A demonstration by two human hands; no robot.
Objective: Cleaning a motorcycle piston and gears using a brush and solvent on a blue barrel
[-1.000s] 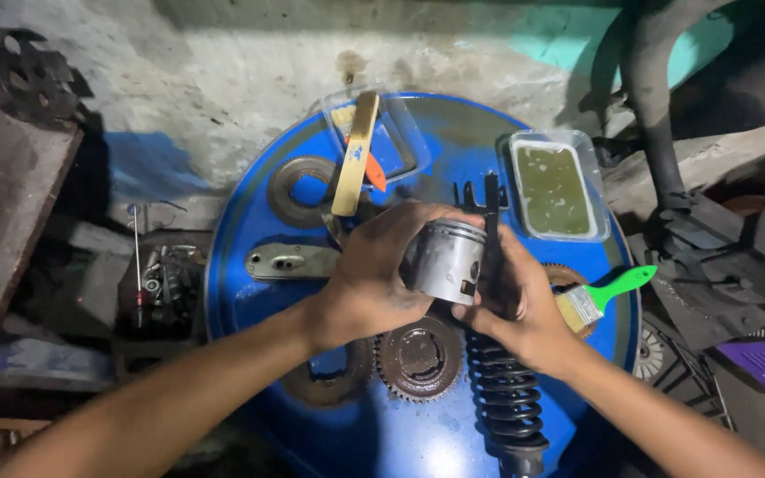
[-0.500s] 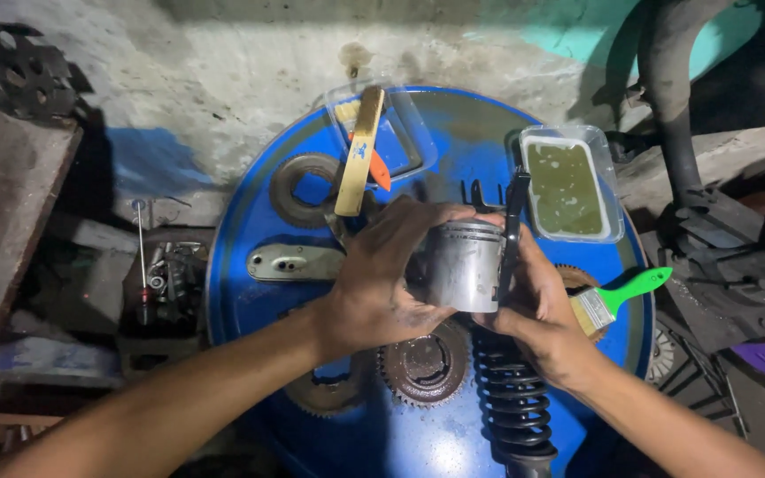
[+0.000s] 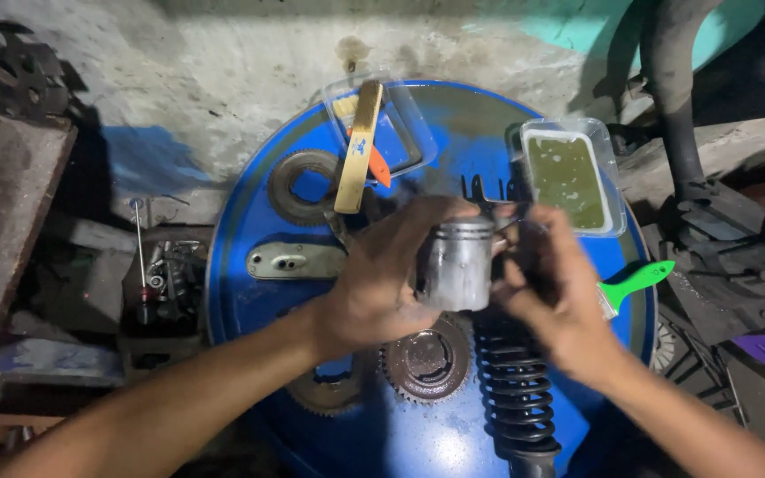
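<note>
Piston (image 3: 455, 264): grey metal cylinder, held upright in mid-air at the centre of the frame, above the blue drum top (image 3: 250, 265) that serves us as a bench.

Left hand (image 3: 381, 281): fingers curled around the piston's left flank and top edge, gripping it firmly.

Right hand (image 3: 552, 285): at the piston's right side, fingers bent toward it; blurred, so we cannot tell whether they pinch the piston or only brush it.

Change noted: against the views of a second and half a second back, the piston has kept its place between both hands, while the right hand has lifted and shifted along the right side. We judge that the part is being turned and inspected or wiped, not set down.

Surroundings:
- black coil shock absorber (image 3: 513, 389), lower centre, below the hands;
- toothed sprocket (image 3: 425, 358), just left of the shock absorber;
- clear tray of greenish liquid (image 3: 567, 177), upper right;
- green-handled brush (image 3: 632, 285), right edge of the drum;
- yellowish flat bar (image 3: 358, 146) across an empty clear tray (image 3: 405, 133), upper centre;
- ring gear (image 3: 305, 186) and grey metal bracket (image 3: 296, 261), left of centre.
</note>
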